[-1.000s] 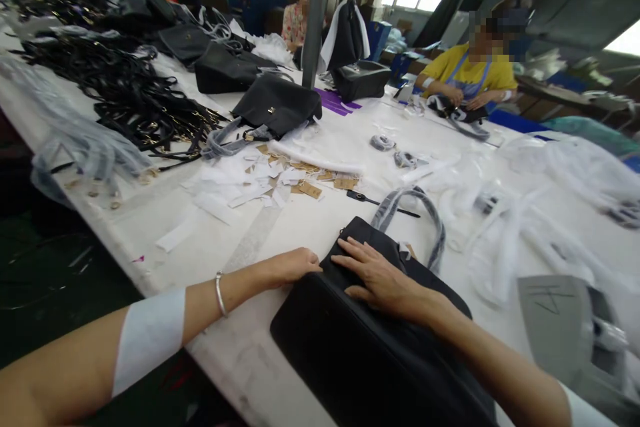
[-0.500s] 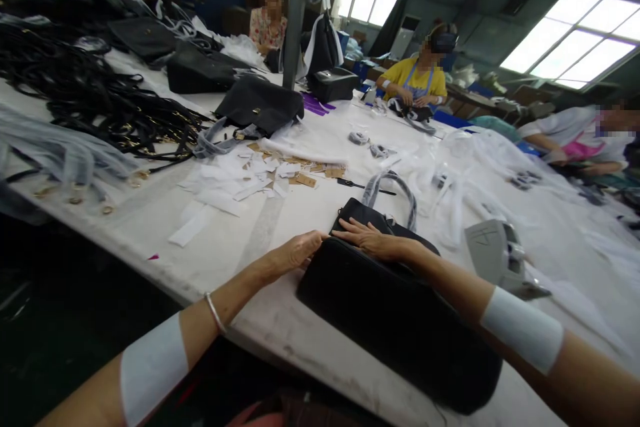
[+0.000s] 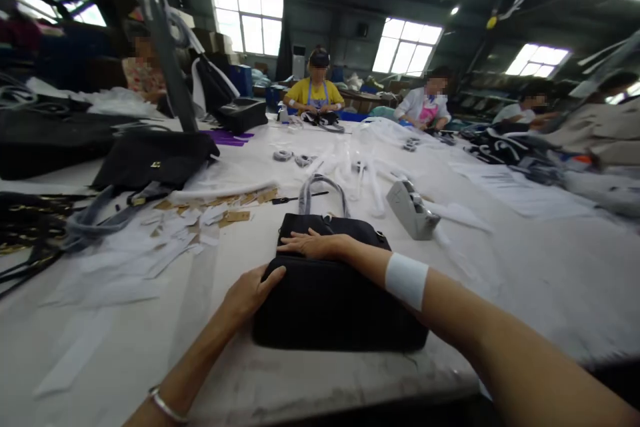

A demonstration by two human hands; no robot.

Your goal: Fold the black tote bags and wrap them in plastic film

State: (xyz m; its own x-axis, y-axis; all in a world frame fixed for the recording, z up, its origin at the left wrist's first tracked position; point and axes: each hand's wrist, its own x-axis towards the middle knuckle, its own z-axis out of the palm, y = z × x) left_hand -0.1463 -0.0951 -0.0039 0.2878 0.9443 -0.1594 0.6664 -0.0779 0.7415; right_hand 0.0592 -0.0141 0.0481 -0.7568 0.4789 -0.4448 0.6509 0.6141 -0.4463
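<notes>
Steadying the bag left of the dispenser seems the current step, the left grip pinching the bag's corner, the right grip spread flat upon it, the next move likely needing even pressure.

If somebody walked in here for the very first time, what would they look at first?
Probably the black handbag at the near middle of the white table, with the left hand at its left edge and the right hand spread on it. Next, perhaps the bright yellow shirt on a person across the table, then the scatter of white paper strips and brown tags left of the handbag.
</notes>
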